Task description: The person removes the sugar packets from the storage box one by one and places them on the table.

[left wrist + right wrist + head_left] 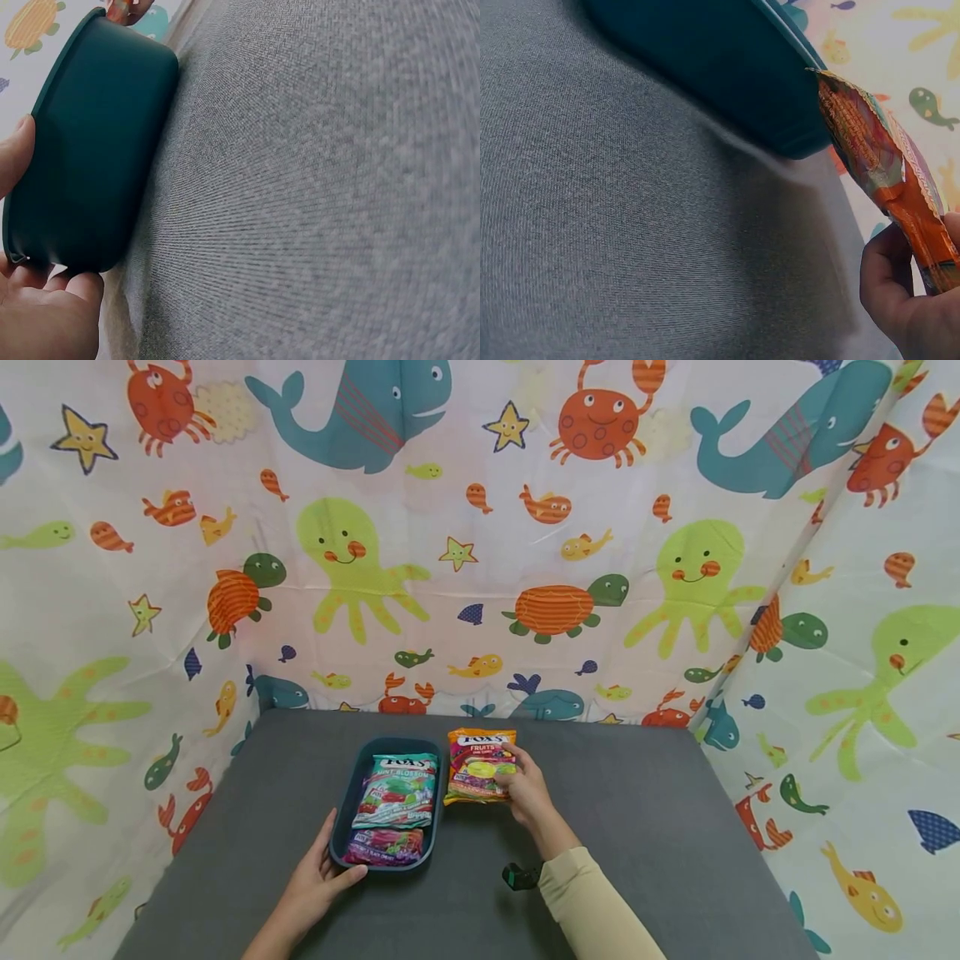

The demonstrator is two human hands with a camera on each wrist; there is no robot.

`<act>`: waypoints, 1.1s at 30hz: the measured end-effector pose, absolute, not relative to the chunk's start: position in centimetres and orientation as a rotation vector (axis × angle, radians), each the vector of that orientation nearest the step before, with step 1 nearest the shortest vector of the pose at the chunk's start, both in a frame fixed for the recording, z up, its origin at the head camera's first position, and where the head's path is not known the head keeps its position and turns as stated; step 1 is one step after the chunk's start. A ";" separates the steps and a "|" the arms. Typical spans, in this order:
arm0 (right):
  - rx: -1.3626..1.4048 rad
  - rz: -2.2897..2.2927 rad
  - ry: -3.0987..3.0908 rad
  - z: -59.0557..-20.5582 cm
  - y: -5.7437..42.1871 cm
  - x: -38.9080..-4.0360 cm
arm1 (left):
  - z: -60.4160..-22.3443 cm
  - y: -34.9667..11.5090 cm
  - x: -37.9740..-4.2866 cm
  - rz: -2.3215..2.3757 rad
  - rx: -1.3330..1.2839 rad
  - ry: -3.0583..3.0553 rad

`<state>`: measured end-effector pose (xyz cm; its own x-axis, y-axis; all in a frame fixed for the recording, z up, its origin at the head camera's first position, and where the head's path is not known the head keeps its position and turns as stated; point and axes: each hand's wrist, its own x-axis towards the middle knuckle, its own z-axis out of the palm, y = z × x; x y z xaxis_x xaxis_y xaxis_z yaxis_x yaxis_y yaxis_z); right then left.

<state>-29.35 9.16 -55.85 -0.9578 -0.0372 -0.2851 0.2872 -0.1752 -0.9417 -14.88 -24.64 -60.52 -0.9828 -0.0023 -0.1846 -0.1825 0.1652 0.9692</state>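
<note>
A dark teal plastic bin (437,810) stands at centre left. In it lie a green Fox's Mint Blossom candy bag (395,791) and, partly under it, a purple candy bag (385,847). My left hand (318,874) grips the bin's near left corner, thumb at the front rim and fingers along the left wall; the left wrist view shows the bin's outer wall (97,142) between them. To the bin's right, my right hand (529,787) pinches an orange Fox's Fruits candy bag (480,766) by its right edge. In the right wrist view this bag is held above the table, close beside the bin.
A grey cloth-covered table (637,835) spreads under everything. Behind and at both sides hangs a white curtain (480,635) printed with sea animals. A dark band with a small green light (517,877) sits by the right sleeve (592,902).
</note>
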 end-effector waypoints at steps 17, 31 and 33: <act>0.326 -2.216 1.877 -57.3 8.9 -29.8 | -61.2 -24.7 -15.1 1.952 -0.192 2.265; 0.329 -2.187 1.923 -58.1 8.9 -30.4 | -61.1 -24.7 -15.1 1.947 -0.183 2.281; 0.328 -2.173 1.934 -58.1 8.9 -30.4 | -61.1 -24.7 -15.0 1.950 -0.183 2.278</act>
<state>-30.38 8.91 -58.13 -0.9524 -0.0112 -0.3046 0.3039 -0.1141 -0.9459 -15.03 -24.74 -61.07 -0.9832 -0.0029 -0.1824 -0.1807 0.1543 0.9714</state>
